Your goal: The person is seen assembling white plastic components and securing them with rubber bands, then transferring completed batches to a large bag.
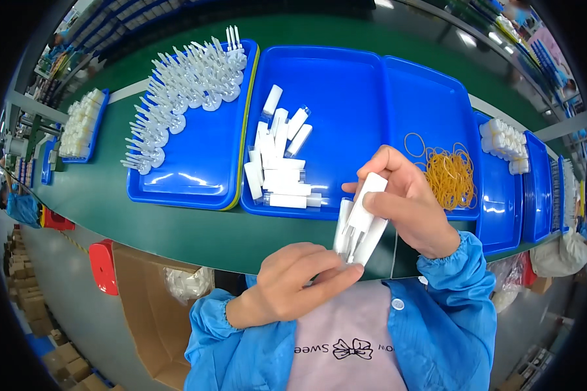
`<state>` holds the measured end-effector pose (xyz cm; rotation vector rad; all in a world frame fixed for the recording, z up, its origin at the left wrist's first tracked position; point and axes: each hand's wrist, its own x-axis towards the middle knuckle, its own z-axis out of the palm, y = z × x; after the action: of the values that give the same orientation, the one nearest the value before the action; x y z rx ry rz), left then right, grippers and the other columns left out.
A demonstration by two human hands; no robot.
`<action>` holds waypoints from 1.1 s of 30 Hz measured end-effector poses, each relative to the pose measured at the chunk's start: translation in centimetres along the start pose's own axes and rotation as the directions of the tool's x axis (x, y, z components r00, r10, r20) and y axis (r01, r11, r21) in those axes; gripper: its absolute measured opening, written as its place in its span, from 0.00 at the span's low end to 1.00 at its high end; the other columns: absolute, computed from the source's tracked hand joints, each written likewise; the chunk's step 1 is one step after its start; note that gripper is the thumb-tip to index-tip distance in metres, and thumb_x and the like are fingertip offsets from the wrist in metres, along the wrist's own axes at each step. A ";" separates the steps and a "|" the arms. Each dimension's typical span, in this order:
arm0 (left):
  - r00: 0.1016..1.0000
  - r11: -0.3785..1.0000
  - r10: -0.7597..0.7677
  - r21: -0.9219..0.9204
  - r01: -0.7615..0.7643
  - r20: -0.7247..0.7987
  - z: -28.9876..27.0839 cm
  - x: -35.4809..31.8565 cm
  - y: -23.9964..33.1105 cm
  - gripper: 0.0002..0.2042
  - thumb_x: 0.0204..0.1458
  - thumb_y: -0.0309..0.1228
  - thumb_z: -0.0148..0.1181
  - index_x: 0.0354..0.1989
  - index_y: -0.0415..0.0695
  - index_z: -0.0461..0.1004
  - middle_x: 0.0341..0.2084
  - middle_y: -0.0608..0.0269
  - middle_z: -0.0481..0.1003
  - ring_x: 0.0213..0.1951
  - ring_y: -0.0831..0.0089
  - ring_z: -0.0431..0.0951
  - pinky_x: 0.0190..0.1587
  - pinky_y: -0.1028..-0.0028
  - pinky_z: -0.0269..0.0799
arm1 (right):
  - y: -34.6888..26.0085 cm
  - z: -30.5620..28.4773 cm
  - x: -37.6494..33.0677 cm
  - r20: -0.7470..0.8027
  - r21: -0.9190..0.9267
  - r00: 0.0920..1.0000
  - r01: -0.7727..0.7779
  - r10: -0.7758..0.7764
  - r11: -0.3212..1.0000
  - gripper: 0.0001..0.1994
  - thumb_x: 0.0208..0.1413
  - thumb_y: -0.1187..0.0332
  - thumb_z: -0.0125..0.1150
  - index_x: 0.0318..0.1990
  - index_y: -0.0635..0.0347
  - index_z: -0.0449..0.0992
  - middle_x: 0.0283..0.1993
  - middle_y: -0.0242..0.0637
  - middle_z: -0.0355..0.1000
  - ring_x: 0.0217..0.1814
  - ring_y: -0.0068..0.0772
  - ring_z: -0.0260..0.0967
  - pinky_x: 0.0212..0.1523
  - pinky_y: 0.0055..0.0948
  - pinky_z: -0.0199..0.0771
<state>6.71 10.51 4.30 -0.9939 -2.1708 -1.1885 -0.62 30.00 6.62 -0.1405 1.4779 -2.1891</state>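
Fingers of my left hand (299, 281) and right hand (407, 203) grip white tubes (361, 216), nearer me than the middle blue tray (332, 91); I seem to be grouping them, next move probably needs level ends.

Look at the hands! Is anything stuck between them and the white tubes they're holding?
Nothing that I can see. The right hand has its bare thumb right on the white tubes, and the left hand has its bare fingers at their lower ends, partly hiding them.
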 end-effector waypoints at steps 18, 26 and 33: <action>0.974 0.978 0.157 -0.112 -0.176 -0.161 1.6 -1.6 0.2 0.15 0.30 0.22 0.66 0.32 0.43 0.78 0.32 0.57 0.70 0.25 0.66 0.74 0.26 0.72 0.74 | 2.2 0.1 -5.2 -0.003 -0.040 0.999 0.045 -0.045 0.998 0.14 0.51 0.81 0.57 0.44 0.61 0.65 0.40 0.34 0.68 0.42 0.20 0.67 0.41 0.24 0.68; 0.879 0.723 -0.462 -0.527 0.448 0.113 1.2 -0.3 -0.2 0.36 0.39 0.32 0.73 0.59 0.42 0.64 0.52 0.50 0.66 0.45 0.62 0.76 0.44 0.64 0.75 | 1.0 -0.1 -4.8 0.014 -0.349 0.965 0.249 -0.261 0.903 0.14 0.49 0.77 0.62 0.43 0.61 0.69 0.42 0.34 0.70 0.44 0.22 0.67 0.45 0.25 0.67; 0.615 -0.242 -0.348 -0.702 0.670 0.707 1.9 1.2 -2.1 0.36 0.57 0.42 0.57 0.69 0.41 0.46 0.59 0.52 0.63 0.58 0.66 0.66 0.57 0.68 0.64 | 0.7 0.3 -4.0 0.242 -0.856 0.807 0.439 -0.539 0.273 0.33 0.35 0.66 0.73 0.54 0.61 0.70 0.53 0.45 0.67 0.53 0.46 0.63 0.55 0.41 0.60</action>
<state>4.19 11.76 3.06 -0.3974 -1.5657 -3.5672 3.21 31.35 6.86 -0.9974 2.8403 -1.4675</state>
